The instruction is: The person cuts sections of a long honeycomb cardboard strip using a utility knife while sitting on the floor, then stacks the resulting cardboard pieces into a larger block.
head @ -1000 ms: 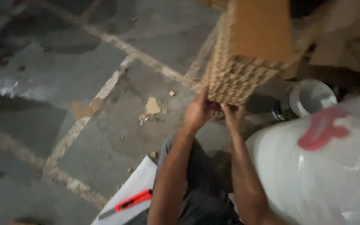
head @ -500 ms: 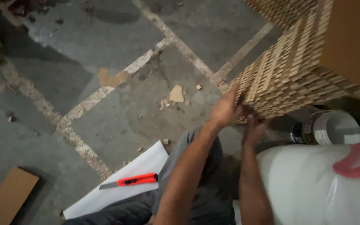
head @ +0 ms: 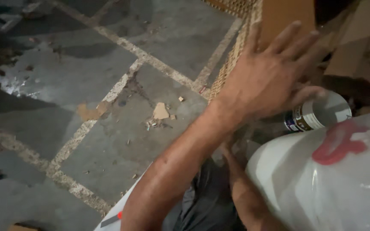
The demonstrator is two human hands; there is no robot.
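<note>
Left hand [head: 270, 81] flat, fingers spread wide on the cardboard stack [head: 240, 47]; right hand hidden behind it, grip unclear — best press evenly, keeping edges square

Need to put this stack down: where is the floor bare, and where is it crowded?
Bare: the grey floor left of the forearm, between the cardboard scrap and white sheet. Crowded: right side, with open can, white plastic jug and cardboard pieces.

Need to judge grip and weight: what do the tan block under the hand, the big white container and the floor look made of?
Tan block: seemingly stacked corrugated cardboard, matte; its edge shows rows of small cells. The left hand lies flat on it. Big white container: likely translucent plastic, glossy, with highlights and a red patch. Floor: apparently concrete slabs, grey, rough, pale joints.
</note>
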